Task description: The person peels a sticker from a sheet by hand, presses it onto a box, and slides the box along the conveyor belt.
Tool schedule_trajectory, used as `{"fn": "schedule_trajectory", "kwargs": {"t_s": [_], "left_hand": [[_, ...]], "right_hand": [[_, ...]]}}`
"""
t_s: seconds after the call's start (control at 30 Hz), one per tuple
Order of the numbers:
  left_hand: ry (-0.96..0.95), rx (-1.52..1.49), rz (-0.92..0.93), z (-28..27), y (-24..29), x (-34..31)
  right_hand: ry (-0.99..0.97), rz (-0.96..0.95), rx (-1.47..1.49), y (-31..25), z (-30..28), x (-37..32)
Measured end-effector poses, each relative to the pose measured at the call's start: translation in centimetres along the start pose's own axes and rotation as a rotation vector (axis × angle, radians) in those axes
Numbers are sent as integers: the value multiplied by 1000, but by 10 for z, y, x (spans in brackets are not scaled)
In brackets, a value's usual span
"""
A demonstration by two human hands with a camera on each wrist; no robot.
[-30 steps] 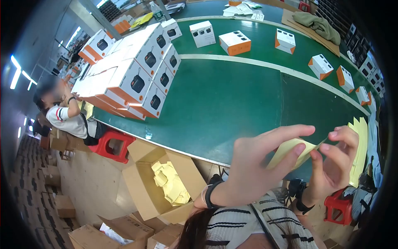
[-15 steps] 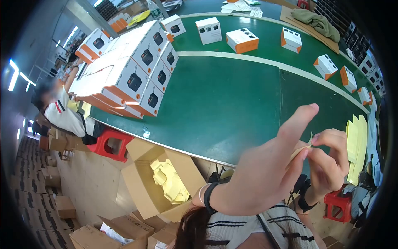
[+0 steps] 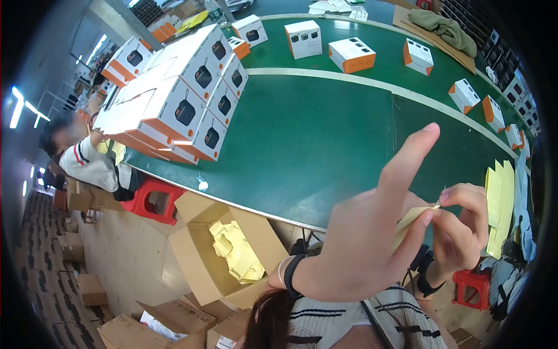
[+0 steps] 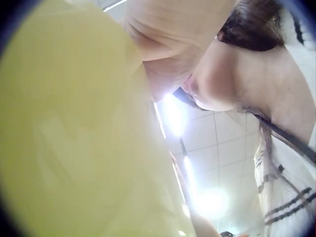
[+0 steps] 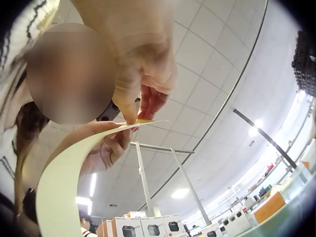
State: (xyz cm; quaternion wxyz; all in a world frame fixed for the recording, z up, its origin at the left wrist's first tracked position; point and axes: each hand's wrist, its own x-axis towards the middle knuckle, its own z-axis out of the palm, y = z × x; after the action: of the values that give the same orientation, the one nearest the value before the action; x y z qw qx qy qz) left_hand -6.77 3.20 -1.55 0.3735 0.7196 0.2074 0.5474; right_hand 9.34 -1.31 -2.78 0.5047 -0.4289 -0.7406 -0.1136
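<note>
A pale yellow sheet of paper (image 3: pixel 410 221) is held between both hands above the near edge of the green table. My left hand (image 3: pixel 369 238) pinches it between thumb and fingers, its index finger pointing up and away. The right hand (image 3: pixel 462 224) pinches the sheet's upper edge with thumb and fingertips, right beside the left thumb. In the right wrist view the yellow sheet (image 5: pixel 61 182) bends in a curve down from the fingertips. Much of the left wrist view is covered by the sheet (image 4: pixel 79 128). The left hand hides part of it in the head view.
More yellow sheets (image 3: pixel 500 209) lie at the table's right end. A stack of white-and-orange boxes (image 3: pixel 168 104) stands on the green table (image 3: pixel 314 134), and single boxes (image 3: pixel 351 54) line its far strip. Below the edge, an open carton (image 3: pixel 195 256) holds yellow pieces; a person (image 3: pixel 87 163) sits left.
Both hands have come together at the sheet's edge, and the left index finger has risen. The sheet has turned nearly edge-on. Boxes on the far strip have shifted right.
</note>
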Motion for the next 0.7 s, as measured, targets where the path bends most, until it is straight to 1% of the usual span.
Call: {"fn": "schedule_trajectory", "kwargs": {"t_s": [0.07, 0.1, 0.17, 0.3, 0.4, 0.47, 0.5, 0.57, 0.63, 0.7], "left_hand": [[-42, 91, 17, -3, 3, 2], [-44, 89, 15, -3, 3, 1], [-4, 123, 32, -2, -1, -1], [4, 106, 31, -4, -2, -3], [12, 92, 43, -5, -2, -3], [18, 82, 49, -5, -3, -3], [18, 75, 57, -4, -3, -3], [17, 61, 68, -5, -4, -2], [20, 50, 74, -5, -4, -2], [23, 39, 75, -6, -4, -3]], "right_hand": [[23, -13, -61, -2, 2, 2], [22, -11, -63, -2, 2, 2], [-15, -20, -45, 0, 4, 2], [-24, -21, -21, 5, 4, -2], [16, -24, 40, 5, 7, -6], [292, 119, 233, 0, 19, -2], [295, 115, 229, 1, 14, -1], [44, 39, 114, 0, 2, 3], [40, 57, 73, -4, 5, 4], [-41, 36, -23, -6, 3, 7]]}}
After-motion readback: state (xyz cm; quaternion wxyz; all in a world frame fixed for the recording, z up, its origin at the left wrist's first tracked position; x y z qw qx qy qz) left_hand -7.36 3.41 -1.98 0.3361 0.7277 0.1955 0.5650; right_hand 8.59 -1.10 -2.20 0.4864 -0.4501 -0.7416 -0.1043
